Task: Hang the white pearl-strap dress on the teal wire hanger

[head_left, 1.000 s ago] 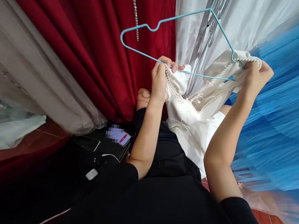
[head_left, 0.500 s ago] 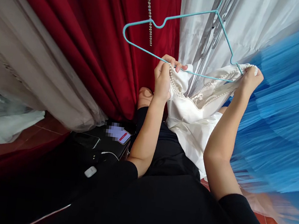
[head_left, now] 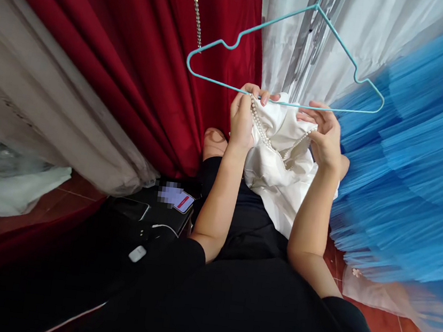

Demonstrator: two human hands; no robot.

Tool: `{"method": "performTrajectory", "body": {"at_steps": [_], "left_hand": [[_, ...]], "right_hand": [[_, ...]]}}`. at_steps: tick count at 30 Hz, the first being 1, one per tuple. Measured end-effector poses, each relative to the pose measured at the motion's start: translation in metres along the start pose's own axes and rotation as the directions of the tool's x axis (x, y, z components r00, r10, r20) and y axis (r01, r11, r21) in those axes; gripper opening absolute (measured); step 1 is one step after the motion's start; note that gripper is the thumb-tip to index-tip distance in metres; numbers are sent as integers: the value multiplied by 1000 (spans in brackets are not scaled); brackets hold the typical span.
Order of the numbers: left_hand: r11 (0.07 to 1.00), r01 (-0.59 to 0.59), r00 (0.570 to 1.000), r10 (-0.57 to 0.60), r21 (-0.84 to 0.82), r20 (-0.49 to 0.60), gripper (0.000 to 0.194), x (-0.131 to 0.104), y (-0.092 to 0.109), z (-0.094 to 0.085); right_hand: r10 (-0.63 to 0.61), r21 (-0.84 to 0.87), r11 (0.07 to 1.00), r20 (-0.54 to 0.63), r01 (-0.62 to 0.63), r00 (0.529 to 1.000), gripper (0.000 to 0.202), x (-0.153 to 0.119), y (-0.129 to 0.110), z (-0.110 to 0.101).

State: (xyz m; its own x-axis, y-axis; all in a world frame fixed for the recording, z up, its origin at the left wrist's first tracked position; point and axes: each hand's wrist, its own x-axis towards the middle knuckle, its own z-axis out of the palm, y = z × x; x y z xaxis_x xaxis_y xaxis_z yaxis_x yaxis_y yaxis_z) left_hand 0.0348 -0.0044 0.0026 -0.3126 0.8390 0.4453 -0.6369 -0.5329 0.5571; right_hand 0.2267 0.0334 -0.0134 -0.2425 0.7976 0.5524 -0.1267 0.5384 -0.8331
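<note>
A white dress point(head_left: 267, 163) with pearl-beaded edging lies gathered over my lap, its upper part raised between both hands. My left hand point(head_left: 244, 116) is closed on the beaded edge, with its fingers at the bottom bar of a light blue hanger point(head_left: 219, 83). On the other side, my right hand point(head_left: 325, 133) pinches the dress's beaded edge between thumb and fingers, just under the same bar. Both shoulder ends of the hanger are bare, and its hook runs out of the top of the view.
Red curtain-like fabric point(head_left: 168, 73) hangs ahead on the left, with pale fabric point(head_left: 55, 75) beside it. Blue tiered tulle point(head_left: 414, 173) fills the right. On a black surface at my left lie a lit phone point(head_left: 182, 201), a dark phone point(head_left: 131, 209) and a small white case point(head_left: 137, 253).
My right hand has moved left and inward with the beaded edge, off the hanger's right end. That end now hangs free. My left hand has stayed nearly still.
</note>
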Motion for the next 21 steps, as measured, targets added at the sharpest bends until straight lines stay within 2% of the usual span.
{"method": "performTrajectory", "body": {"at_steps": [3, 6, 8, 10, 12, 13, 17, 19, 21], "left_hand": [[1000, 8, 999, -9, 6, 45, 30, -1, -1, 1], [994, 46, 999, -48, 100, 14, 26, -2, -5, -2], [976, 24, 1000, -23, 215, -5, 24, -2, -10, -9], [922, -82, 995, 96, 378, -17, 21, -1, -14, -24], [823, -190, 968, 249, 536, -39, 18, 3, -15, -46], [777, -205, 956, 290, 595, -50, 20, 6, -13, -58], [720, -90, 949, 271, 688, -159, 28, 25, 11, -100], [697, -87, 930, 313, 711, -193, 28, 41, 34, -111], [648, -117, 907, 379, 753, -185, 29, 58, 59, -114]], "right_hand": [[-13, 183, 983, -44, 21, 999, 68, 11, 6, 35], [-24, 324, 941, -234, 101, 972, 60, 16, 14, 58], [-1, 372, 918, -337, 134, 941, 50, 16, 18, 64], [12, 401, 904, -371, 149, 929, 41, 13, 18, 63], [-3, 407, 900, -354, 156, 935, 34, 10, 15, 57], [-15, 401, 902, -341, 160, 940, 31, 8, 13, 53], [-42, 375, 913, -303, 159, 952, 25, 3, 4, 44], [-45, 376, 913, -294, 159, 955, 24, 2, 2, 44], [-34, 366, 919, -290, 143, 956, 26, 1, 0, 45]]}}
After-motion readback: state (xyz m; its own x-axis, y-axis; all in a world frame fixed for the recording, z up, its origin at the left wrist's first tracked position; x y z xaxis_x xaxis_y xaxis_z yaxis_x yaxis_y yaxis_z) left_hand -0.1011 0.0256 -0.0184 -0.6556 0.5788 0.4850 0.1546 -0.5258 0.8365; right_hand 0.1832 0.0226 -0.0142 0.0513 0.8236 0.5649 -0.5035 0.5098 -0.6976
